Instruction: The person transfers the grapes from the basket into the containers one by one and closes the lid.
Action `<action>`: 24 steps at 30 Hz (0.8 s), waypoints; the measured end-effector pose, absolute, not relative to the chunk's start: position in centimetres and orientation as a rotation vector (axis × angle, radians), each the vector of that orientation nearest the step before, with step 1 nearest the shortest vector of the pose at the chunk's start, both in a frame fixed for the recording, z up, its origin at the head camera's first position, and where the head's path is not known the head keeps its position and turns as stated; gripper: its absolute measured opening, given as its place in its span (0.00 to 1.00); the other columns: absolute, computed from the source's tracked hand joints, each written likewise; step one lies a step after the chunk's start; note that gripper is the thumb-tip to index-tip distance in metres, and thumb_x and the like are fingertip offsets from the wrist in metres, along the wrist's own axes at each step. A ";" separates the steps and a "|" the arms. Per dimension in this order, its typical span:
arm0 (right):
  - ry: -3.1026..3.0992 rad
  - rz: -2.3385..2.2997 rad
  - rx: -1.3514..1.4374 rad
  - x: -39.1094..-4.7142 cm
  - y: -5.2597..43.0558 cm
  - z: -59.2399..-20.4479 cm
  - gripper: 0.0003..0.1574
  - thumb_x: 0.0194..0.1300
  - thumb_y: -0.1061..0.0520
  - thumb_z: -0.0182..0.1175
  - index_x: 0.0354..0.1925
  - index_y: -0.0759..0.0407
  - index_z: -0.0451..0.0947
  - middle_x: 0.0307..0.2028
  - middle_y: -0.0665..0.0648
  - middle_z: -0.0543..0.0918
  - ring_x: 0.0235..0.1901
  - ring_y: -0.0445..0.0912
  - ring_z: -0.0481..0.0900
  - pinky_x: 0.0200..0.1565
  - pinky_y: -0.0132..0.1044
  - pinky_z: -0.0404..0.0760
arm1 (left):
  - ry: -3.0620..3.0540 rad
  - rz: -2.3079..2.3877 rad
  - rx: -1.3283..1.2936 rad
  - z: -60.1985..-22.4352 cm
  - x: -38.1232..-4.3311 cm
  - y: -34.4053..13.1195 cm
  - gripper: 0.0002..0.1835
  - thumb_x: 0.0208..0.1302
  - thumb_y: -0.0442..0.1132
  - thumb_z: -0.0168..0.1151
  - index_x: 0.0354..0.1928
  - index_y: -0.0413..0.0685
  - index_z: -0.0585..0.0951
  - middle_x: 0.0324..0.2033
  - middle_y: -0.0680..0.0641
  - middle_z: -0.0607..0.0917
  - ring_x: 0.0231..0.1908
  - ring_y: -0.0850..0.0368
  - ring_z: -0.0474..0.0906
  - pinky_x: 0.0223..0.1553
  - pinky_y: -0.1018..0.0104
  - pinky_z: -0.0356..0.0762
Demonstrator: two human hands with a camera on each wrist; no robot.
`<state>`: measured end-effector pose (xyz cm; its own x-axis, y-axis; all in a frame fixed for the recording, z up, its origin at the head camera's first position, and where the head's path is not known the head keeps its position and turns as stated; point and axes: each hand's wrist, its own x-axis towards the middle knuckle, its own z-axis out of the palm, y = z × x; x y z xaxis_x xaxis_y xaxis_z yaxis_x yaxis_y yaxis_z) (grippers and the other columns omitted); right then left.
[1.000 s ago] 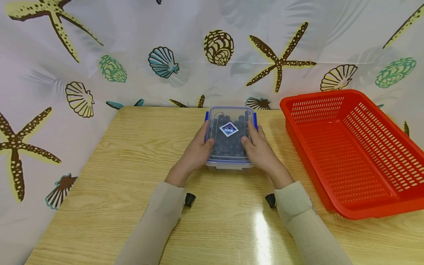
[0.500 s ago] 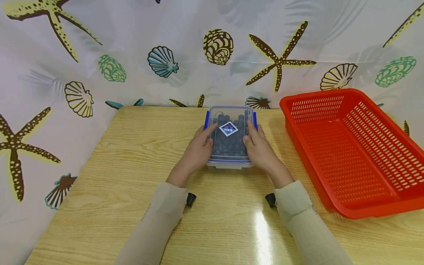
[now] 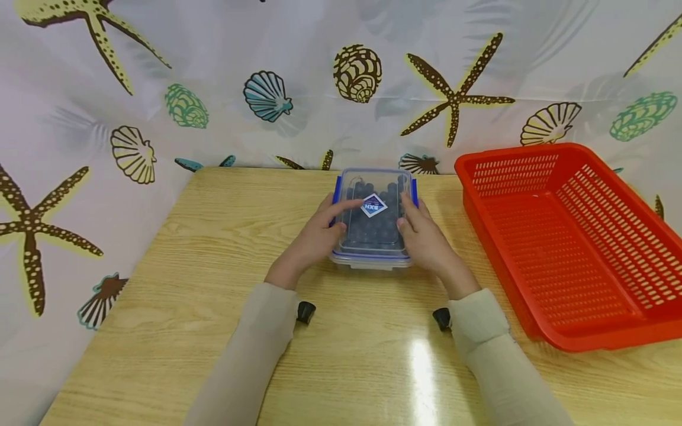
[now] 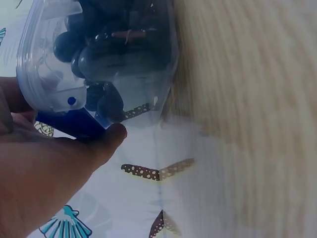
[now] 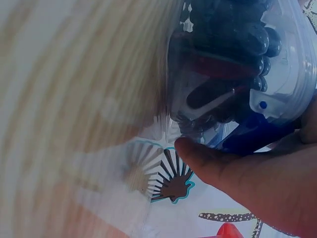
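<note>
A clear plastic food container point(image 3: 373, 236) with a blue-trimmed lid and blue side latches sits near the table's back edge. Dark grapes point(image 4: 104, 54) fill it, and a diamond-shaped label point(image 3: 374, 205) marks the lid. My left hand point(image 3: 314, 234) grips its left side, with the index finger stretched across the lid to the label. My right hand point(image 3: 426, 236) holds the opposite side, thumb on the lid's edge. In the wrist views, a fingertip of each hand reaches low beside a blue latch point(image 4: 74, 124), while other fingers are partly hidden.
A red perforated plastic basket point(image 3: 479, 236) stands on the right of the wooden table point(image 3: 213, 248), with nothing visible inside. Behind the table hangs a white curtain point(image 3: 298, 35) printed with shells and starfish.
My left index finger has swung from the container's side inward over the lid to the label. The right hand keeps its hold, and the container stays in place.
</note>
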<state>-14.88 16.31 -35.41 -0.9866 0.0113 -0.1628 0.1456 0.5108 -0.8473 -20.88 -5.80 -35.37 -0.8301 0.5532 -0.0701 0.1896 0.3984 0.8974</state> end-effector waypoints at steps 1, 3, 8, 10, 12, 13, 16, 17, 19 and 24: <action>2.598 -1.493 0.127 -14.8 16.5 -35.5 0.39 0.83 0.54 0.42 0.82 0.47 0.38 0.81 0.57 0.35 0.78 0.56 0.37 0.71 0.57 0.49 | 2.295 1.406 0.643 -35.4 -20.9 -5.8 0.28 0.77 0.30 0.44 0.73 0.61 0.72 0.80 0.48 0.36 0.71 0.39 0.56 0.36 0.54 0.74; 2.576 -1.519 0.098 -14.8 16.8 -35.6 0.39 0.83 0.55 0.42 0.82 0.46 0.38 0.81 0.58 0.35 0.78 0.56 0.36 0.72 0.58 0.47 | 2.290 1.393 0.643 -35.4 -21.0 -5.9 0.28 0.75 0.29 0.45 0.71 0.62 0.74 0.80 0.48 0.36 0.75 0.42 0.47 0.46 0.50 0.75; 2.524 -1.621 0.008 -14.6 18.2 -36.0 0.42 0.81 0.58 0.44 0.82 0.42 0.38 0.81 0.57 0.35 0.78 0.55 0.32 0.72 0.60 0.41 | 2.257 1.385 0.652 -35.4 -21.1 -5.7 0.25 0.73 0.29 0.48 0.65 0.60 0.80 0.80 0.48 0.37 0.77 0.47 0.35 0.69 0.39 0.51; 2.506 -1.657 -0.012 -14.6 18.6 -36.1 0.43 0.81 0.59 0.45 0.82 0.40 0.38 0.81 0.54 0.35 0.78 0.53 0.31 0.72 0.60 0.39 | 2.239 1.390 0.653 -35.3 -21.1 -5.5 0.24 0.73 0.29 0.49 0.62 0.58 0.82 0.80 0.47 0.36 0.77 0.46 0.35 0.68 0.38 0.50; 2.484 -1.690 -0.020 -14.6 18.9 -36.2 0.45 0.80 0.61 0.45 0.82 0.39 0.37 0.81 0.54 0.34 0.78 0.52 0.28 0.72 0.60 0.36 | 2.240 1.380 0.654 -35.3 -21.1 -5.4 0.23 0.72 0.29 0.49 0.62 0.57 0.82 0.80 0.48 0.35 0.77 0.46 0.33 0.69 0.38 0.48; 2.472 -1.700 -0.012 -14.6 19.0 -36.2 0.46 0.80 0.61 0.45 0.82 0.39 0.36 0.81 0.53 0.33 0.78 0.51 0.27 0.72 0.59 0.35 | 2.243 1.374 0.656 -35.3 -21.2 -5.3 0.23 0.72 0.30 0.48 0.62 0.56 0.81 0.80 0.47 0.35 0.77 0.46 0.32 0.69 0.39 0.49; 2.450 -1.716 0.002 -14.8 18.8 -36.3 0.46 0.80 0.61 0.45 0.82 0.40 0.34 0.80 0.54 0.31 0.77 0.51 0.26 0.72 0.58 0.33 | 2.275 1.330 0.656 -35.4 -21.1 -5.2 0.27 0.71 0.31 0.45 0.66 0.56 0.78 0.79 0.47 0.33 0.77 0.47 0.30 0.66 0.40 0.54; 2.448 -1.713 0.011 -14.8 18.7 -36.3 0.46 0.80 0.60 0.45 0.82 0.40 0.33 0.80 0.54 0.31 0.77 0.51 0.25 0.72 0.58 0.32 | 2.290 1.310 0.655 -35.5 -21.1 -5.2 0.28 0.70 0.32 0.43 0.68 0.56 0.77 0.79 0.46 0.32 0.77 0.47 0.29 0.66 0.41 0.54; 2.459 -1.677 0.029 -14.9 18.3 -36.5 0.45 0.80 0.58 0.44 0.82 0.42 0.33 0.80 0.55 0.31 0.77 0.51 0.25 0.72 0.57 0.34 | 2.317 1.268 0.643 -35.7 -20.9 -5.2 0.30 0.69 0.33 0.41 0.71 0.58 0.73 0.79 0.46 0.31 0.77 0.48 0.28 0.67 0.41 0.53; 2.586 -1.518 0.064 -14.7 17.2 -37.0 0.41 0.81 0.54 0.46 0.82 0.48 0.40 0.80 0.60 0.38 0.78 0.55 0.32 0.72 0.58 0.41 | 2.368 1.189 0.603 -36.0 -20.5 -5.8 0.33 0.70 0.35 0.40 0.77 0.60 0.65 0.79 0.46 0.31 0.77 0.48 0.28 0.71 0.41 0.48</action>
